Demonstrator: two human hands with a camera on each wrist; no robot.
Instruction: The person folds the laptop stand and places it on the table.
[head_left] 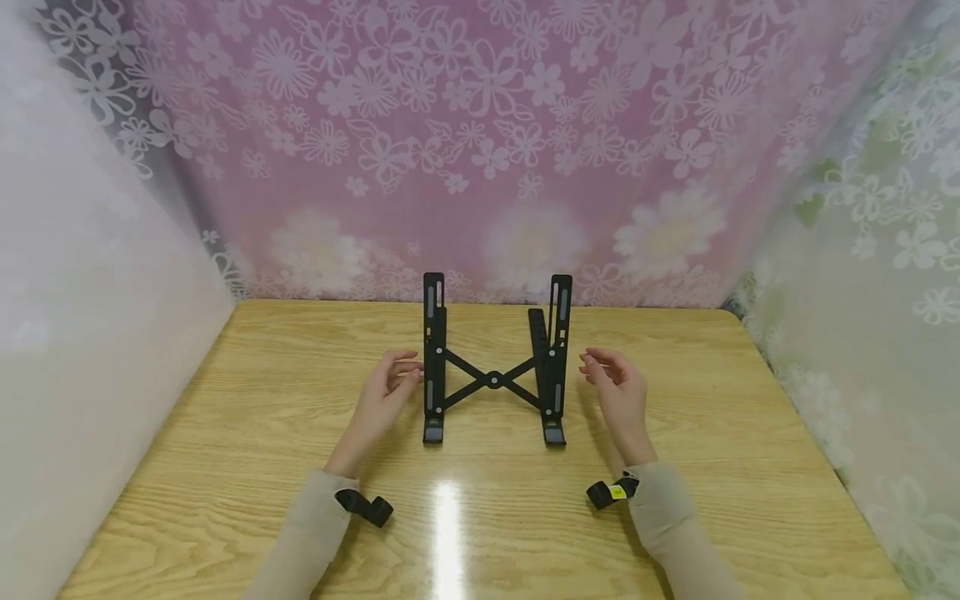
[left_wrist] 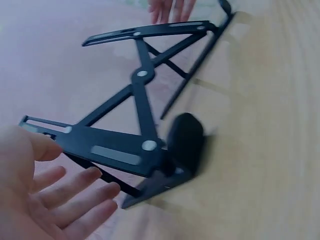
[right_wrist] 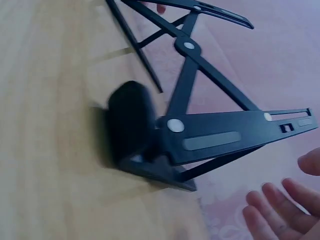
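A black folding laptop stand (head_left: 494, 380) stands unfolded on the wooden table, its two side rails joined by crossed bars with a round centre pivot. Grey pads line the rails, and a lip turns up at the front of each. My left hand (head_left: 384, 390) is beside the left rail, fingers relaxed, fingertips right at its outer edge. To the right, my right hand (head_left: 617, 390) hovers a little apart from the right rail with fingers loosely bent. Both wrist views show the hands, left (left_wrist: 60, 195) and right (right_wrist: 285, 210), with nothing gripped and the stand's rails propped at a slant.
The wooden table (head_left: 240, 400) reaches back to a pink flowered curtain (head_left: 480, 167). Pale curtains hang at the left (head_left: 97, 250) and right (head_left: 862, 275). A black wrist camera (head_left: 365, 507) is strapped to the left wrist, another camera (head_left: 611, 493) to the right.
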